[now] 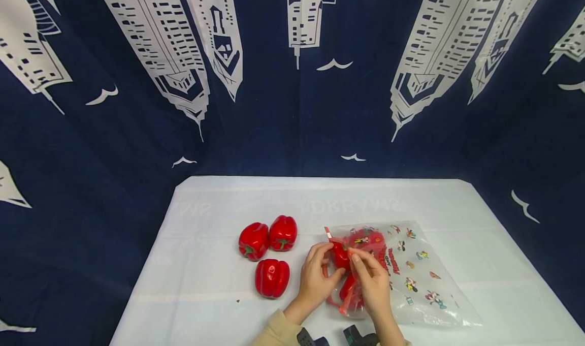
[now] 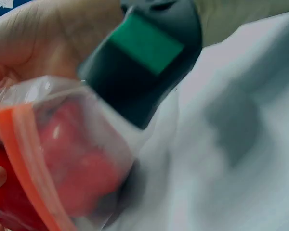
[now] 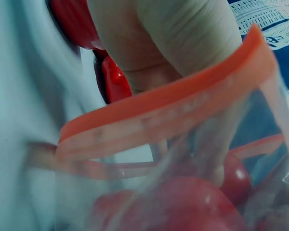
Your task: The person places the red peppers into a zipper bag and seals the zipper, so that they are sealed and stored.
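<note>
A clear zip bag (image 1: 425,270) printed with small cartoon figures lies on the table, its orange-edged mouth towards the left. My left hand (image 1: 315,280) grips a red bell pepper (image 1: 340,256) at that mouth, thumb below and fingers above. In the right wrist view, fingers reach past the orange zip strip (image 3: 159,103) to a pepper in the opening. My right hand (image 1: 376,285) pinches the bag's edge beside the pepper between thumb and index finger. More red peppers (image 2: 77,163) show through the plastic in the left wrist view.
Left of the bag, three red bell peppers stand on the white table (image 1: 205,285): one pepper (image 1: 254,241) beside another (image 1: 283,233), and a third pepper (image 1: 272,278) nearer the front. A dark blue printed cloth (image 1: 274,122) hangs behind the table.
</note>
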Demonstrator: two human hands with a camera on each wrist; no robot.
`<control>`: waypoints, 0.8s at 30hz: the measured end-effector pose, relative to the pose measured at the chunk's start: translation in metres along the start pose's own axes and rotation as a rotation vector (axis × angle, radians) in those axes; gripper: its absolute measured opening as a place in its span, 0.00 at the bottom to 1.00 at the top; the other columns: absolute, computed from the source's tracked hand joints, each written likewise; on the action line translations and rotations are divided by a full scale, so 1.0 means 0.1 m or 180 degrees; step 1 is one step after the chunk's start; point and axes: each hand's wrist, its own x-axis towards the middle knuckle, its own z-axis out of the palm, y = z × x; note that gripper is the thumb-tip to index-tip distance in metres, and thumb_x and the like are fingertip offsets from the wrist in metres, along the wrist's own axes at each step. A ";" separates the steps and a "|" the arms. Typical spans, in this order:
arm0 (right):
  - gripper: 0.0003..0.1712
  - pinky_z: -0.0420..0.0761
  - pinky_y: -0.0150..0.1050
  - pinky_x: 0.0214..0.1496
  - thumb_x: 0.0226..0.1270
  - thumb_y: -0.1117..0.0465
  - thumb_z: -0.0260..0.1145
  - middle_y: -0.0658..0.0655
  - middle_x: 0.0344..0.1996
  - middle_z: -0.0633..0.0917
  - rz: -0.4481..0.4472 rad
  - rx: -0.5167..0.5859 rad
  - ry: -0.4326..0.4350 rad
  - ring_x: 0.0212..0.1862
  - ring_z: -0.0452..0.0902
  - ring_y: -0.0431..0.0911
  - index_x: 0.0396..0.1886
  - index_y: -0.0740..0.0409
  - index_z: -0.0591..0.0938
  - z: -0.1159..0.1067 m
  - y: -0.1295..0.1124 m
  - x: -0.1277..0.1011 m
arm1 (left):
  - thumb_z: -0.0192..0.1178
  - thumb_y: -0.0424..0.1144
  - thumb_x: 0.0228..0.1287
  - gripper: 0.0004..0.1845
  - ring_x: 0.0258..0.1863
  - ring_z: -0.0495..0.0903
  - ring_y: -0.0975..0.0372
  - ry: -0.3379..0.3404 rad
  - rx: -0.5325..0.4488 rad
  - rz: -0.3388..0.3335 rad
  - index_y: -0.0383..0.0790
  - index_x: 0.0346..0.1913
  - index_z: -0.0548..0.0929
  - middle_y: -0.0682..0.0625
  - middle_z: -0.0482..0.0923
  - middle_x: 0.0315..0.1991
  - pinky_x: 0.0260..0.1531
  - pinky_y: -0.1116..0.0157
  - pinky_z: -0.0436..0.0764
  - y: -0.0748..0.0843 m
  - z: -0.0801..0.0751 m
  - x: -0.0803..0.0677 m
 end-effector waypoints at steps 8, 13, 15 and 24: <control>0.12 0.79 0.31 0.46 0.67 0.70 0.59 0.47 0.39 0.84 0.0020 0.0054 -0.0041 0.43 0.80 0.37 0.45 0.76 0.78 0.02 0.01 -0.02 | 0.66 0.32 0.54 0.14 0.43 0.79 0.62 -0.0043 0.0344 0.0176 0.39 0.46 0.80 0.50 0.77 0.48 0.43 0.73 0.78 -0.08 0.00 -0.01; 0.13 0.78 0.30 0.47 0.67 0.69 0.58 0.46 0.40 0.84 0.0014 -0.0014 -0.0017 0.44 0.80 0.37 0.46 0.75 0.78 0.02 0.00 -0.03 | 0.67 0.34 0.55 0.16 0.45 0.79 0.62 0.0002 0.0417 0.0028 0.39 0.47 0.80 0.50 0.78 0.48 0.43 0.69 0.79 -0.05 -0.07 -0.06; 0.13 0.78 0.30 0.47 0.67 0.69 0.58 0.46 0.41 0.84 0.0014 -0.0042 0.0006 0.45 0.79 0.37 0.46 0.75 0.78 0.02 0.00 -0.02 | 0.67 0.33 0.54 0.17 0.47 0.79 0.62 0.0048 0.0434 0.0035 0.39 0.48 0.80 0.50 0.77 0.48 0.45 0.66 0.79 -0.02 -0.13 -0.07; 0.14 0.78 0.31 0.48 0.68 0.67 0.59 0.47 0.42 0.83 0.0093 -0.0001 0.0045 0.47 0.79 0.38 0.47 0.73 0.78 -0.01 -0.02 0.00 | 0.68 0.29 0.48 0.18 0.45 0.79 0.60 0.0579 0.0631 0.0605 0.39 0.46 0.81 0.51 0.79 0.45 0.45 0.67 0.78 0.10 -0.52 -0.04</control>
